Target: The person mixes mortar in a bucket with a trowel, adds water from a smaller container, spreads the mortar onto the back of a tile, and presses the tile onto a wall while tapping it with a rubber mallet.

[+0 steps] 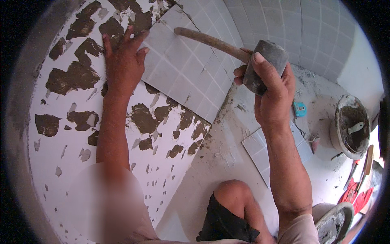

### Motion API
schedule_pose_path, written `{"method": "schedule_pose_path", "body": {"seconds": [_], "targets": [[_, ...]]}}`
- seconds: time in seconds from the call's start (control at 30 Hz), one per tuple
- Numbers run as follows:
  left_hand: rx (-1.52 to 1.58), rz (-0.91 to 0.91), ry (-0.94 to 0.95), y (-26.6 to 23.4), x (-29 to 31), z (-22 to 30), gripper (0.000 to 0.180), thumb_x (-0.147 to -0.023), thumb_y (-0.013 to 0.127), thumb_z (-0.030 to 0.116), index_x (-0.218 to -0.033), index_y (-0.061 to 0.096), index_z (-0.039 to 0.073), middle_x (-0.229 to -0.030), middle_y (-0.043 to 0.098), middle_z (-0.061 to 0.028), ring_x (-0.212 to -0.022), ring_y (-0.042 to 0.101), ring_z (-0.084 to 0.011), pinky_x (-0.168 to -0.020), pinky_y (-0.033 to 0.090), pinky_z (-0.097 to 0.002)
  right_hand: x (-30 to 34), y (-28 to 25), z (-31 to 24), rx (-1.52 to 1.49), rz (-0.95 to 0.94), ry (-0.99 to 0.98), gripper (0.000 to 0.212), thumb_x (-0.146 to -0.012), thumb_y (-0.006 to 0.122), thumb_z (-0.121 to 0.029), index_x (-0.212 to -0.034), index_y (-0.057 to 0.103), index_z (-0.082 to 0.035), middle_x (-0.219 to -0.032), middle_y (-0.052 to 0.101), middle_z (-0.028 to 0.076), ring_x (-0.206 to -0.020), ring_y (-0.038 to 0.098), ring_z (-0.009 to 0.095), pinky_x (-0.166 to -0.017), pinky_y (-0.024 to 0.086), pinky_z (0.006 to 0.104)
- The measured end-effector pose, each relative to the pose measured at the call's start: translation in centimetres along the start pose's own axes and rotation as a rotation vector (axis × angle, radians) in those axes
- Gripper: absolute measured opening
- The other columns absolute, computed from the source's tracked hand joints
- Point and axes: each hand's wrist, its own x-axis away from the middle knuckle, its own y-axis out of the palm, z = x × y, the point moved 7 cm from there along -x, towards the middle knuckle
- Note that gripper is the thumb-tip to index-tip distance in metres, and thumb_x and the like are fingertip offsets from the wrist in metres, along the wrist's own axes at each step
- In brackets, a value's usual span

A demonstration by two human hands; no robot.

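My left hand [125,61] lies with its fingers spread against the white, chipped wall [77,158]. Its thumb and nearest fingers reach the left edge of a grey tile [178,77] marked with pale grid lines. My right hand [276,95] is wrapped round the dark head of a mallet [277,53], thumb across it. The mallet's wooden handle points left, its end in front of the tiled surface. Brown patches of exposed rough backing [73,77] show through the white coat around my left hand.
Grid-patterned tiles [280,24] cover the adjoining wall. On the dusty floor are a loose tile [256,150], a teal tape measure [300,109] and a mortar bucket [338,130] with a trowel-like tool inside. Another bucket [349,215], hand tools and red cloth [362,200] lie right. My bent knee [233,195] is below.
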Motion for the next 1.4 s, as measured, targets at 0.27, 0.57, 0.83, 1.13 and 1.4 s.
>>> {"method": "schedule_pose_path", "body": {"seconds": [0.27,0.57,0.83,1.13,1.4], "targets": [[0.799,0.331,-0.054,-1.2,9.1,8.7,0.016,-0.092,0.066,0.007,-0.107,0.062,0.002,-0.113,0.066,-0.0162,-0.11,0.063,-0.0388,-0.104,0.045,-0.0536,5.3,-7.5,-1.3,0.233,0.246,0.024,0.046,-0.09,0.069,-0.023,-0.121,0.052,0.006,-0.112,0.067,0.025,-0.079,0.068,0.027,-0.067,0.054,0.0399],[1.265,-0.43,-0.431,8.9,35.1,30.1,0.033,-0.095,0.056,0.011,-0.125,0.055,-0.002,-0.131,0.057,-0.0235,-0.126,0.051,-0.0432,-0.111,0.039,-0.0529,8.9,-10.8,1.3,0.145,0.357,0.135,0.042,-0.089,0.07,-0.021,-0.118,0.053,0.005,-0.108,0.068,0.024,-0.075,0.068,0.027,-0.062,0.056,0.0392],[1.152,-0.381,-0.347,9.4,38.2,32.3,0.053,-0.092,0.057,0.021,-0.139,0.047,-0.002,-0.149,0.046,-0.0208,-0.143,0.039,-0.0396,-0.121,0.028,-0.0561,6.8,-11.4,3.2,0.066,0.361,0.151,0.041,-0.094,0.063,-0.03,-0.12,0.057,0.001,-0.106,0.068,0.018,-0.078,0.066,0.027,-0.065,0.054,0.0379],[1.22,-0.405,-0.448,9.7,39.3,31.4,0.051,-0.095,0.055,0.026,-0.137,0.049,-0.002,-0.149,0.046,-0.0214,-0.143,0.039,-0.0399,-0.12,0.029,-0.0554,1.2,-12.6,3.3,-0.173,0.178,0.2,0.033,-0.097,0.059,-0.03,-0.116,0.063,-0.004,-0.107,0.066,0.016,-0.081,0.064,0.027,-0.066,0.057,0.0349],[1.226,-0.318,-0.46,9.8,39.1,31.1,0.049,-0.094,0.058,0.026,-0.134,0.052,-0.002,-0.148,0.048,-0.0212,-0.141,0.041,-0.041,-0.117,0.034,-0.0562,-3.6,-9.8,1.1,-0.143,0.021,0.171,0.032,-0.099,0.054,-0.028,-0.117,0.064,-0.003,-0.109,0.065,0.025,-0.08,0.066,0.026,-0.065,0.058,0.034]]}}
